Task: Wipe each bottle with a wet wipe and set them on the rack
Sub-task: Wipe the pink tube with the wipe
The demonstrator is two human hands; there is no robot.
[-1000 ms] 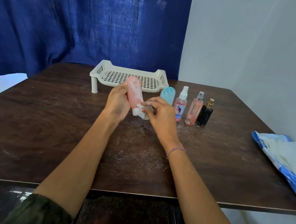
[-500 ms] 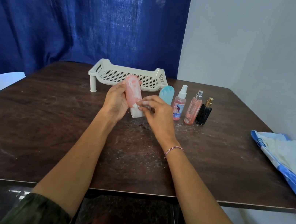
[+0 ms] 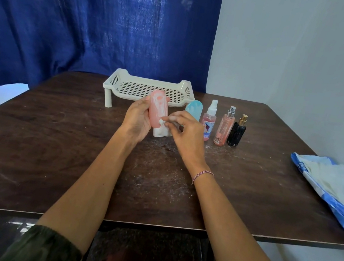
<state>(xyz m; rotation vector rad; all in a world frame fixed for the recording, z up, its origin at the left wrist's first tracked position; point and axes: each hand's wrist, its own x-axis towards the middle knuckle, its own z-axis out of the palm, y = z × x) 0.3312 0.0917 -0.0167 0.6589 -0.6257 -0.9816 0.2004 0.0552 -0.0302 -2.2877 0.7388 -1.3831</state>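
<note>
At the middle of the table, just before the rack, the left hand (image 3: 136, 120) curls round the pink bottle (image 3: 158, 110) and holds it nearly upright, white cap down; whether the cap touches the wood I cannot tell. The right hand (image 3: 188, 132) pinches a small white wet wipe (image 3: 163, 122) between thumb and fingertips, pressed against the bottle's lower side.

Just behind the right hand stands a blue bottle (image 3: 194, 109), partly hidden by the fingers. To its right, in a close row, stand a white-capped spray bottle (image 3: 209, 120), a peach spray bottle (image 3: 225, 127) and a black bottle (image 3: 237, 132), all upright.

The table (image 3: 52, 146) stretches wide to the left and toward its near edge, with pale smears under the forearms. The rack (image 3: 115, 82) stands on short legs behind the hands, near the far edge and a blue curtain (image 3: 94, 18); only its perforated floor shows. Well apart, at the right edge, a blue wipe pack (image 3: 341, 214) lies open with white wipes showing inside.
</note>
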